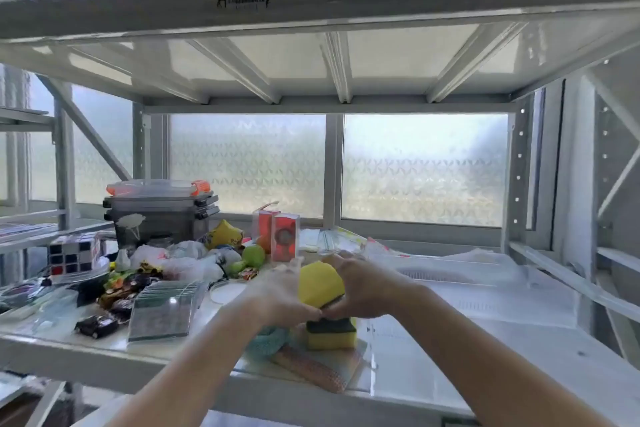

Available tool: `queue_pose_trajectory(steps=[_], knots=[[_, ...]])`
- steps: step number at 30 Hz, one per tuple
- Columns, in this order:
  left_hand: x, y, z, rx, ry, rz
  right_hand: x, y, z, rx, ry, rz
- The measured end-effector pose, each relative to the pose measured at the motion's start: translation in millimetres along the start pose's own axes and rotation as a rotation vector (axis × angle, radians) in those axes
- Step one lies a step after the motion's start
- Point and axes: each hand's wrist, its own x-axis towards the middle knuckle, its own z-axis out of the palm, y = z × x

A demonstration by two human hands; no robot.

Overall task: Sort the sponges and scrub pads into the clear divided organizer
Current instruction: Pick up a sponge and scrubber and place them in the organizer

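Two hands meet around one yellow sponge (pixel 320 279) with a dark scrub face: the left hand (pixel 277 298) cups its near-left side and the right hand (pixel 360 288) clamps over its top and right edge, fingertips of both touching at the dark bottom layer. Held between both, the sponge is lifted clear of the shelf (pixel 485 350), probably so it can be turned the right way up or pulled free of the one below before it is placed.

Directly beneath it sits a second yellow sponge (pixel 331 333), dark side up. Beside that lies a teal scrub pad (pixel 268 340), partly hidden by the left wrist, and nearer the shelf edge an orange mesh scrubber (pixel 311 371). These seem to rest in or on a clear plastic piece, though glare makes it hard to tell whether that is a compartment wall or a loose lid.

The clear divided organizer (pixel 467 284) stretches to the right, well lit and apparently holding nothing yet. Sorting looks barely begun. Clutter fills the left of the shelf: a puzzle cube (pixel 74 253), a stack of lidded boxes (pixel 161 215), green balls (pixel 254 255) and wrapped sweets (pixel 128 284), all apart from the sponges.
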Motion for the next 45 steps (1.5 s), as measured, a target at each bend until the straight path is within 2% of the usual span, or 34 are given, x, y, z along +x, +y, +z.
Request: queue_pose_trajectory(steps=[13,26,34,38,45], knots=[[12.7,-16.8,9.0,-0.106,0.084,0.046,32.7,-3.5,13.3,-0.071,-0.097,-0.063],[-5.9,-61.0,5.8,-0.070,-0.059,-0.045,29.2,-5.2,3.7,-0.044,-0.069,-0.078],[-11.3,-67.4,18.0,-0.146,0.001,-0.037,33.3,-9.9,4.7,-0.036,-0.082,-0.074],[-10.3,-70.2,3.3,-0.094,0.005,-0.059,32.9,-8.4,-11.4,-0.001,-0.037,-0.074],[-11.1,-69.7,-40.7,-0.008,0.124,-0.095,18.2,14.7,-64.6,0.045,0.099,-0.015]])
